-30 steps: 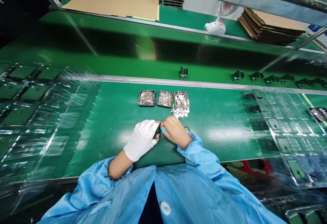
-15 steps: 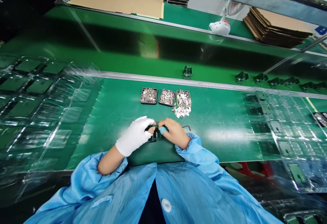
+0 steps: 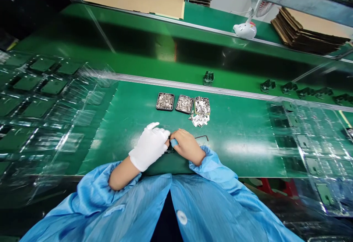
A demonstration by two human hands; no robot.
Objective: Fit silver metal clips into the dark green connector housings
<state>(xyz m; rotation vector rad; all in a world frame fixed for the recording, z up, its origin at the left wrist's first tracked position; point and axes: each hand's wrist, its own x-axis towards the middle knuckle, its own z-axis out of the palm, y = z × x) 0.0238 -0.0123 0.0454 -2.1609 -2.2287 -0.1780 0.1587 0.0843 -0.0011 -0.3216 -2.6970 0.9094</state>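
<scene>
My left hand (image 3: 152, 145), in a white glove with bare fingertips, is closed on a small dark part (image 3: 168, 150) near the front edge of the green table. Close beside it, my right hand (image 3: 187, 144), with a blue wrap on a finger, grips the same part from the other side. Most of the part is hidden behind the fingers. An L-shaped hex key (image 3: 204, 137) lies just right of my right hand. Beyond the hands sit a left tray (image 3: 164, 102), a middle tray (image 3: 184, 104) and a right tray (image 3: 202, 106) of small silvery pieces, some spilled in front.
Clear plastic blister trays (image 3: 41, 87) cover the left side, and more (image 3: 317, 142) lie at the right. Several dark fixtures stand behind the metal rail (image 3: 176, 84). A white fan (image 3: 245, 30) and stacked cardboard (image 3: 306, 32) are on the upper shelf.
The view has shifted slightly, so the scene sits farther right. My left hand has turned over the dark part, which is now more covered, and its gloved fingers have moved closer to my right hand.
</scene>
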